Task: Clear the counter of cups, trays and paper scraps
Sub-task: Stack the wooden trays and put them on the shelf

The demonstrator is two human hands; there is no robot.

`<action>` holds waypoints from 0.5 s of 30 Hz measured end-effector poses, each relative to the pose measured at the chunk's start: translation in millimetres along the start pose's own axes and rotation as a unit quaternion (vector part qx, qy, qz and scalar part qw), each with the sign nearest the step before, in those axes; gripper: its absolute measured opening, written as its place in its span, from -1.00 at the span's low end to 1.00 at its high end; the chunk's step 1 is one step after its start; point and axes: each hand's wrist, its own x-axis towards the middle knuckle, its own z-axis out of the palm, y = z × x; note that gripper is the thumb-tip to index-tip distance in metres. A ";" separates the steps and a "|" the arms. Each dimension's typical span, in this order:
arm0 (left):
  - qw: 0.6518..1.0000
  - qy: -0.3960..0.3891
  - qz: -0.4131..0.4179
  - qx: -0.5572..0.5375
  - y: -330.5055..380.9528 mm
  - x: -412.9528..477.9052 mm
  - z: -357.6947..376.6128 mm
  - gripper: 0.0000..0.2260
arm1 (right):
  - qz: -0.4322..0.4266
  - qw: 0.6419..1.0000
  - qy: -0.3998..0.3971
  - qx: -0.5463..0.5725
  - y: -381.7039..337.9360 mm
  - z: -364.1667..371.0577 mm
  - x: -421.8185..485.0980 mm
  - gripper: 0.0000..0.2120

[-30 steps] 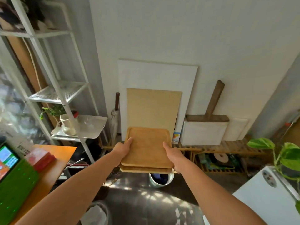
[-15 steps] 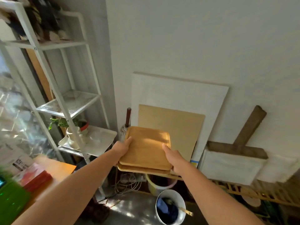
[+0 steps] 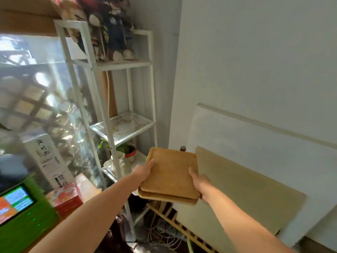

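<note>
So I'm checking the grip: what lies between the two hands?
In the head view, only the stacked wooden trays, gripped by the left hand and right hand on opposite edges.

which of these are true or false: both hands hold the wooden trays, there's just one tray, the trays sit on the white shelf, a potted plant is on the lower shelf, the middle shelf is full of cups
1. Both hands hold the wooden trays. True: the left hand grips the left edge, the right hand the right edge.
2. There is just one tray. False: at least two are stacked.
3. The trays sit on the white shelf. False: they are held in the air beside it.
4. A potted plant is on the lower shelf. True.
5. The middle shelf is full of cups. False: no cups show there.
</note>
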 end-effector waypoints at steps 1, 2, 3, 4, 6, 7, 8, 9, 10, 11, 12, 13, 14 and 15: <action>1.000 0.012 0.000 -0.002 2.2 9.1 -6.0 -0.26 | -0.006 1.000 -0.015 -0.004 -8.6 6.3 8.7 -0.28; 1.000 0.023 0.000 -0.005 4.9 18.1 -11.8 -0.27 | -0.013 0.999 -0.031 -0.005 -17.4 13.1 17.8 -0.29; 0.999 0.032 0.001 -0.012 7.8 28.2 -17.3 -0.28 | -0.020 0.999 -0.045 -0.005 -27.1 20.4 27.6 -0.30; 0.999 0.041 0.001 -0.018 11.1 39.1 -23.2 -0.28 | -0.026 0.998 -0.055 -0.006 -37.5 27.9 37.3 -0.30; 0.998 0.057 -0.007 -0.018 21.6 60.3 -36.3 -0.27 | -0.032 0.998 -0.055 -0.017 -59.2 42.7 58.4 -0.30; 0.998 0.064 -0.012 -0.020 28.0 71.5 -42.7 -0.26 | -0.033 0.998 -0.051 -0.029 -70.3 50.3 70.4 -0.29; 0.997 0.072 -0.015 -0.025 35.7 83.4 -49.7 -0.25 | -0.035 0.997 -0.048 -0.040 -82.3 58.0 82.6 -0.27; 0.996 0.079 -0.014 -0.030 43.7 95.0 -56.5 -0.26 | -0.037 0.997 -0.046 -0.050 -95.1 65.8 94.0 -0.24; 0.996 0.087 -0.011 -0.033 52.5 107.1 -62.6 -0.27 | -0.040 0.997 -0.044 -0.059 -108.8 73.2 104.2 -0.22; 0.995 0.093 -0.006 -0.036 61.4 119.4 -67.9 -0.31 | -0.045 0.996 -0.042 -0.065 -123.7 80.0 114.4 -0.21; 0.994 0.100 -0.002 -0.043 70.8 132.4 -72.5 -0.33 | -0.052 0.995 -0.041 -0.070 -139.5 86.5 124.7 -0.20; 0.992 0.107 -0.004 -0.060 79.3 145.5 -76.4 -0.34 | -0.058 0.995 -0.042 -0.074 -156.5 92.7 135.9 -0.20; 0.990 0.114 -0.010 -0.085 87.2 158.7 -80.0 -0.33 | -0.062 0.994 -0.045 -0.076 -173.6 98.5 148.6 -0.19; 0.986 0.118 -0.018 -0.114 93.5 170.2 -83.4 -0.32 | -0.064 0.993 -0.051 -0.082 -189.5 104.2 162.0 -0.19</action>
